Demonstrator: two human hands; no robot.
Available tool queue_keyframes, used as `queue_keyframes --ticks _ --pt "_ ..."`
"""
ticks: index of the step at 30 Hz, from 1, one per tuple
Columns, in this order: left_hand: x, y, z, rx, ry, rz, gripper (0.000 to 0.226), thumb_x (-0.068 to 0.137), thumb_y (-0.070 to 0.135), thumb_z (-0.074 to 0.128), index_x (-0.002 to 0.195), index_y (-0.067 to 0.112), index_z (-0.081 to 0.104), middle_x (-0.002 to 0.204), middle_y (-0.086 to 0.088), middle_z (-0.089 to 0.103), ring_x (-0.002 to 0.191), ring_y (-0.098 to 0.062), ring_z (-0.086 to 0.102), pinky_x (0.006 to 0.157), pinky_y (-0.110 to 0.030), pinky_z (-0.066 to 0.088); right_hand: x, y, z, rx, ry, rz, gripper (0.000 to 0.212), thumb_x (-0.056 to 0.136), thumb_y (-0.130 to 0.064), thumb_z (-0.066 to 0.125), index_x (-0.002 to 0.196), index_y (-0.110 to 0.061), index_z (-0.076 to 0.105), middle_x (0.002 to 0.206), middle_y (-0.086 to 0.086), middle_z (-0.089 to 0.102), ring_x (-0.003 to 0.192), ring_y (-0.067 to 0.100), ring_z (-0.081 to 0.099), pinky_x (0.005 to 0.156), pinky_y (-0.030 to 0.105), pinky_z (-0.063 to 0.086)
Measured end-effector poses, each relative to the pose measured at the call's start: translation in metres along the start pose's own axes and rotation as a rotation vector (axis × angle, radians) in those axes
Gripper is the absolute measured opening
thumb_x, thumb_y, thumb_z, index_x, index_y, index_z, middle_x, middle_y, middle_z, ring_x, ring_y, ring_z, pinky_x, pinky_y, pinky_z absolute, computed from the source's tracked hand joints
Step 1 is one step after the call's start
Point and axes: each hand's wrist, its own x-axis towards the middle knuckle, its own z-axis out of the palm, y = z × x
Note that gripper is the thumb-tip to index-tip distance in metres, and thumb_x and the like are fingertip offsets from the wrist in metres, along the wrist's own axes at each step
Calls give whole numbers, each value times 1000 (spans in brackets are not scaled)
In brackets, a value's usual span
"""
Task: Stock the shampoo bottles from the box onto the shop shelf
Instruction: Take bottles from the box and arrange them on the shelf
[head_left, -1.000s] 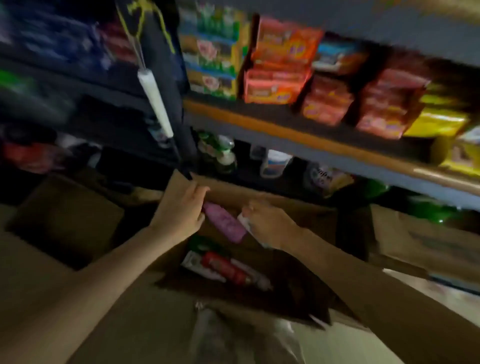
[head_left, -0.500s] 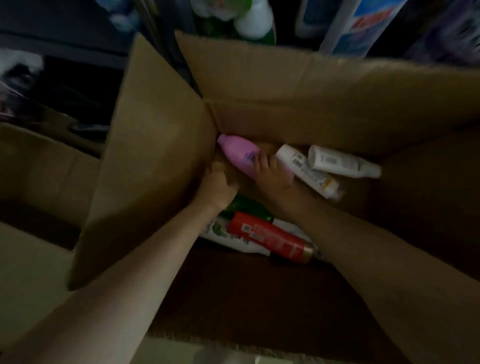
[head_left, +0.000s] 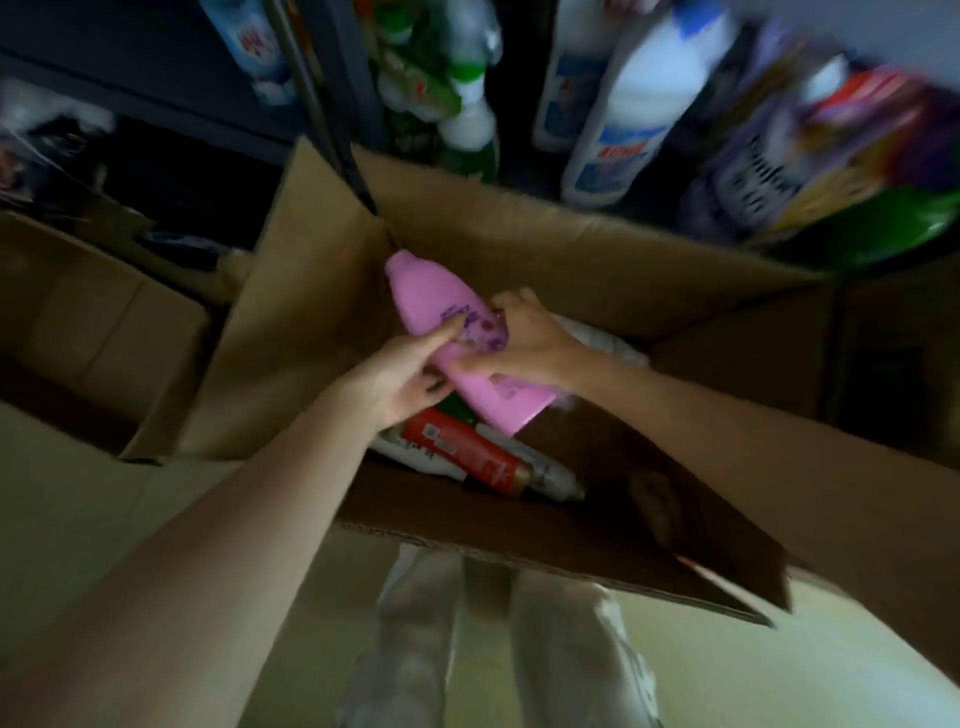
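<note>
A pink shampoo bottle (head_left: 441, 317) with purple print is lifted above the open cardboard box (head_left: 571, 244). My left hand (head_left: 400, 371) grips its left side, thumb lying across the label. My right hand (head_left: 524, 338) grips it from the right, fingers curled over the top edge. On the box floor below lie a red bottle (head_left: 467, 452), a white bottle (head_left: 550, 475) and a bit of a green one (head_left: 460, 405). More white packaging (head_left: 602, 340) shows behind my right wrist.
A dark shelf behind the box holds white and blue bottles (head_left: 628, 104), green-capped bottles (head_left: 457, 104) and bagged goods (head_left: 810, 150). Another cardboard box (head_left: 93, 317) stands at the left. The box flaps stand open at left and front. Pale floor lies below.
The pink bottle has come up from the box floor, held between both hands, which have risen with it. The view has pulled back slightly and shows more of the shelf.
</note>
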Motion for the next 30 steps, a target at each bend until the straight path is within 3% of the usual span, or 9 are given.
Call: queue_keyframes --ticks 3,5,8,11,13,18,25,28,30 --pt "-72 44 27 151 -242 95 36 73 28 68 107 17 63 97 1 74 92 -13 68 72 -26 59 -60 -44 -82 105 -216 -49 30 79 -36 72 93 -13 61 87 5 64 74 18 58 59 27 46" --pt "-130 87 56 269 -404 193 57 52 33 84 104 16 66 98 -2 74 88 -14 71 68 -27 59 -112 -79 -139 111 -222 -111 23 82 -27 71 92 -9 62 70 2 62 56 13 52 48 21 39" --pt "-219 155 107 477 -515 404 79 35 37 94 106 14 66 100 -5 73 89 -17 70 71 -30 58 -184 -138 -217 43 -74 -191 17 81 -20 72 84 -8 60 52 -3 59 40 8 46 40 18 36" --pt "-311 215 159 546 -572 624 65 30 36 95 89 17 75 89 -2 75 79 -14 71 69 -28 58 -255 -200 -283 -1 211 -335 37 70 -28 81 94 -8 62 79 8 72 58 21 66 53 34 51" --pt "-369 247 190 556 -608 777 59 32 35 94 85 17 77 87 -3 75 76 -13 71 70 -29 59 -303 -235 -320 22 364 -442 44 70 -19 82 105 -10 58 83 4 71 55 4 64 48 21 48" --pt "-501 305 259 777 -542 1142 21 83 10 61 102 18 60 89 7 74 80 -4 70 71 -18 57 -401 -288 -394 119 630 -672 51 71 -9 79 114 -15 53 60 -5 66 38 4 48 37 18 38" --pt "-605 351 310 895 -439 1475 52 71 30 65 121 20 53 109 4 68 97 -12 66 81 -28 55 -469 -352 -458 86 948 -856 57 71 -11 79 121 -12 51 78 4 72 45 1 58 44 19 46" --pt "-612 371 321 954 -313 1550 42 82 19 66 122 18 51 105 3 66 87 -7 64 71 -20 54 -465 -368 -479 -44 1067 -848 62 70 -14 81 124 -12 50 98 6 70 54 -4 62 52 21 53" --pt "-610 384 326 974 -222 1631 44 84 15 66 124 17 49 107 -1 64 80 -5 62 61 -14 54 -455 -373 -489 -100 1116 -830 60 69 -16 81 120 -11 51 98 8 70 56 7 64 53 25 54"
